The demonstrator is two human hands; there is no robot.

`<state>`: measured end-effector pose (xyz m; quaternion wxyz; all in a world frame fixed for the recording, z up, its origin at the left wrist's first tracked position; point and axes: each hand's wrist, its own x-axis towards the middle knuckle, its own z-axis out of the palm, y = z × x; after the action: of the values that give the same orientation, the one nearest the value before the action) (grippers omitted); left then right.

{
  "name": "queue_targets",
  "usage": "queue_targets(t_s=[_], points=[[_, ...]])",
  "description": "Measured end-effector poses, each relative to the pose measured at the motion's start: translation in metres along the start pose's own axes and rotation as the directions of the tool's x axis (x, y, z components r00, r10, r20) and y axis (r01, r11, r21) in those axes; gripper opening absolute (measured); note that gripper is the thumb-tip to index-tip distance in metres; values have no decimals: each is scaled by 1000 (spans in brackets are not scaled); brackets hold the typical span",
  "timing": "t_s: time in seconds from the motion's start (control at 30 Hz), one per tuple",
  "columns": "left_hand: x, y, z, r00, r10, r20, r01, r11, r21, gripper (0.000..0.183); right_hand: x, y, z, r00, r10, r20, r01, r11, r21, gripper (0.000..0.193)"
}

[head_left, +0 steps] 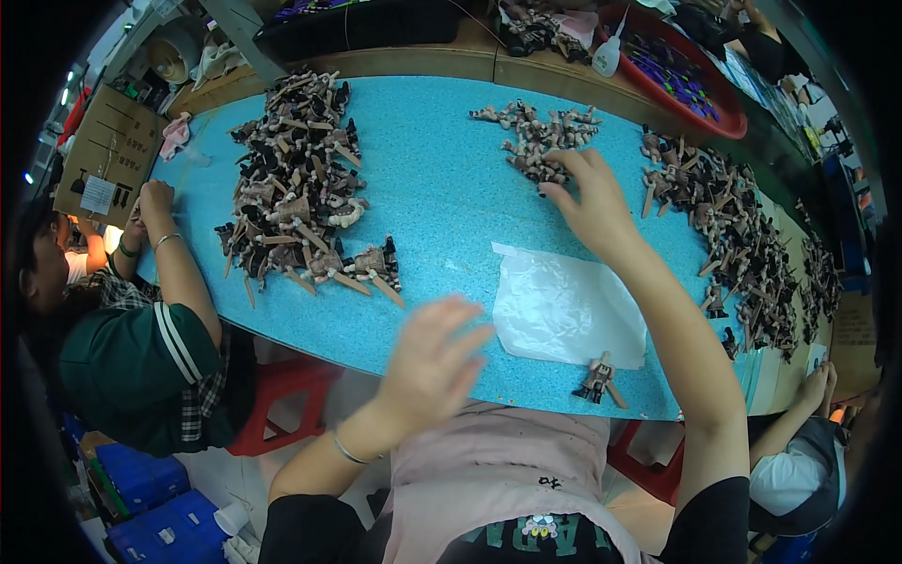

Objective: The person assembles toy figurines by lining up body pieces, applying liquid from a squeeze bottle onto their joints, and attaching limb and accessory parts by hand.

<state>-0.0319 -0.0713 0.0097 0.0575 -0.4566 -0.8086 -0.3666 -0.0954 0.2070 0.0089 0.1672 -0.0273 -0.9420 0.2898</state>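
A long blue counter (442, 197) is seen from above, strewn with heaps of small brown and grey toy figures. The right hand (587, 202) is stretched out to about one o'clock, its fingers spread and laid on the near edge of a small pile of figures (537, 141); nothing is clamped in it. The left hand (432, 362) is blurred at the near edge of the counter, at about seven o'clock, with fingers loosely open and nothing held. Between the two hands a clear plastic bag (564, 305) lies flat on the counter, and just beside its near corner, at five o'clock, a single figure (598, 378) is lying.

A large heap of figures (301, 188) is spread at ten o'clock, and another heap (733, 244) runs along the right side at three o'clock. A brown cardboard box (108, 150) bearing a white rectangular label is stood at the far left, at nine o'clock. A round red basin (691, 75) with purple pieces inside is set at one o'clock beyond the counter. Another person's hand (155, 202) rests on the left edge of the counter.
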Motion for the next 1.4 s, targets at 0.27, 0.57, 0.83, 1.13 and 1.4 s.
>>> queue_targets(t_s=[0.27, 0.57, 0.83, 1.13, 1.4], points=[[24, 58, 70, 963, 186, 196, -116, 941, -319, 63, -8, 24, -16, 999, -20, 50, 34, 951, -308, 33], [21, 66, 101, 967, 186, 173, -142, 961, -236, 59, -33, 48, -42, 999, -8, 35, 17, 961, -277, 36], [20, 63, 83, 974, 129, 188, -82, 968, -237, 58, -59, 26, -56, 972, 211, 103, -231, 932, 280, 30], [3, 50, 60, 986, 25, 167, 34, 940, -339, 61, -101, 3, -56, 978, 64, 198, -94, 984, 149, 13], [-7, 53, 58, 985, -37, 170, 106, 903, -416, 60, -110, 3, -56, 979, 69, 190, -95, 987, 129, 12]])
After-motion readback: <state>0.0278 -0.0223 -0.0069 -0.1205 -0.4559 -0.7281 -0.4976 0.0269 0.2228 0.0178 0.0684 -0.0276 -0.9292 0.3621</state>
